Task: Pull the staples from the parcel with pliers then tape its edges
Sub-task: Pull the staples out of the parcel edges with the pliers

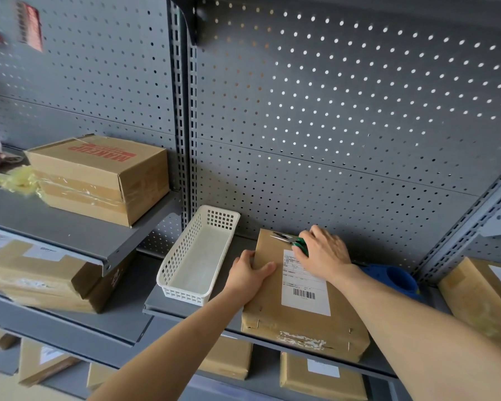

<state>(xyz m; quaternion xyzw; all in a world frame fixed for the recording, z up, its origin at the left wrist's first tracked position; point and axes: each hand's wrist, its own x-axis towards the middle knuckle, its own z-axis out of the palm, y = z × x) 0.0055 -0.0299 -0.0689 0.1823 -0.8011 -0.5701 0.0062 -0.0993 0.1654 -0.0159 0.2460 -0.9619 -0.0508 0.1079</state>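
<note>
A brown paper parcel (295, 322) with a white barcode label lies flat on a grey shelf (185, 309). Small staples show along its near edge, beside a strip of torn tape. My left hand (249, 274) rests on the parcel's left edge and holds it down. My right hand (326, 251) grips green-handled needle-nose pliers (289, 240), whose metal jaws point left over the parcel's far end. A blue tape dispenser (396, 280) sits behind my right forearm, partly hidden.
A white plastic basket (171, 273) stands left of the parcel. Grey pegboard (344, 125) backs the shelf. A printed cardboard box (99, 178) sits on the upper left shelf. More parcels lie at the right (480, 296), lower left (32, 273) and below.
</note>
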